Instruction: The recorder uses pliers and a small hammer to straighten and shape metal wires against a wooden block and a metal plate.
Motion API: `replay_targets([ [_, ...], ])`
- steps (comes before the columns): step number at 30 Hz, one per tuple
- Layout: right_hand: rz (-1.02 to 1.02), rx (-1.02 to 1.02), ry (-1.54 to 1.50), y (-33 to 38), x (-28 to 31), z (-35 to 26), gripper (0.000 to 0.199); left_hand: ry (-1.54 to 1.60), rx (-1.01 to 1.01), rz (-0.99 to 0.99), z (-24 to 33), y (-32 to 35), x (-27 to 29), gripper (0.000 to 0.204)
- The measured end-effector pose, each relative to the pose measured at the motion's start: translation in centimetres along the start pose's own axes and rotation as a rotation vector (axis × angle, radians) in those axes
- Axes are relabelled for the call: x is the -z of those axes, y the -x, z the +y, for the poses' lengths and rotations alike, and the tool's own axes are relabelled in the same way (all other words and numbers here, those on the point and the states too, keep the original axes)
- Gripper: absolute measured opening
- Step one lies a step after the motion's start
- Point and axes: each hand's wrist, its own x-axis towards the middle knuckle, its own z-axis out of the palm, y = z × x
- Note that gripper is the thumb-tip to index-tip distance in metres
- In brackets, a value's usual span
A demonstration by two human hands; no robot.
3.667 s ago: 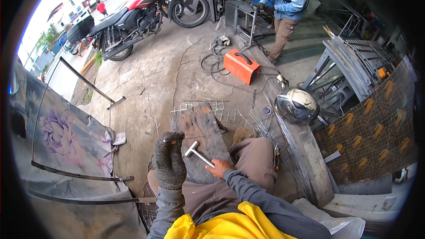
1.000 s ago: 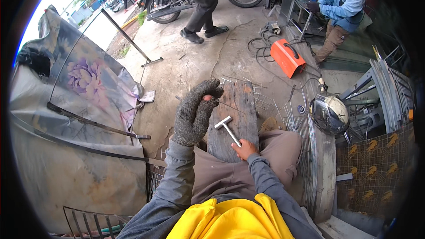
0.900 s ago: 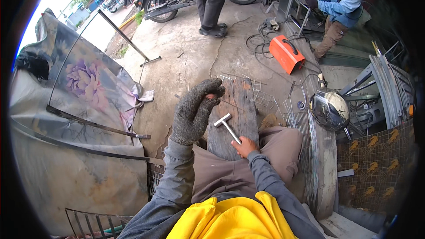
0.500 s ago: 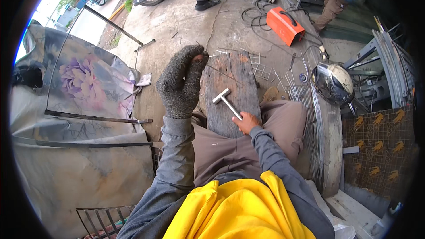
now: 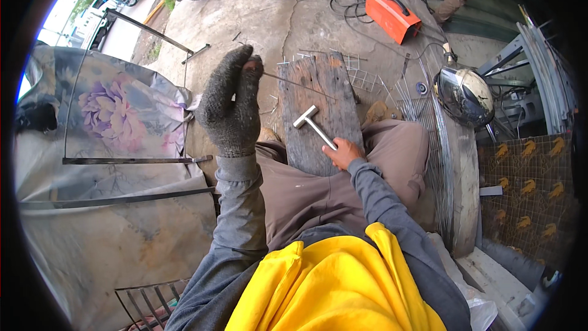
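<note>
My left hand (image 5: 228, 107), in a dark grey knitted glove, is raised left of a weathered wooden board (image 5: 334, 76). Its thumb and fingers pinch a thin metal rod (image 5: 297, 86) that slants down to the right over the board. My bare right hand (image 5: 344, 154) is wrapped round the handle end of a silver metal hammer (image 5: 318, 128). The hammer's head points away from me, over the middle of the board, which runs out from between my legs. I cannot tell whether head or rod touches the wood.
Thin metal rods (image 5: 438, 178) lie right of my leg, near a welding helmet (image 5: 463, 97). Welded wire grids (image 5: 364, 78) lie beyond the board. An orange machine (image 5: 392, 15) with cables stands farther off. Flowered cloth (image 5: 110, 116) and metal bars are at left. Two other people stand ahead.
My gloved left hand has shifted left, and more of the rod shows beyond its fingers. My right hand keeps hold of the hammer. The whole view has tilted slightly.
</note>
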Motion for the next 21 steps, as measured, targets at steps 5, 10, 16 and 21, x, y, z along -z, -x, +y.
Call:
replay_targets([
  [5,0.016,-0.025,0.067,0.2,0.2,0.1,0.039,0.079,-0.326,-0.473,3.3,5.0,0.7,0.022],
  [10,-0.052,0.033,0.11,-0.7,0.3,1.7,0.029,0.202,-0.37,-0.574,4.4,8.0,-0.8,0.03],
  [16,0.08,0.389,0.218,-1.6,-0.6,4.3,0.042,0.179,-0.305,-0.497,4.4,8.6,-0.7,0.035],
  [21,0.011,0.208,0.204,-2.0,-0.8,4.0,0.053,0.202,-0.198,-0.449,4.4,8.8,-0.8,0.036],
])
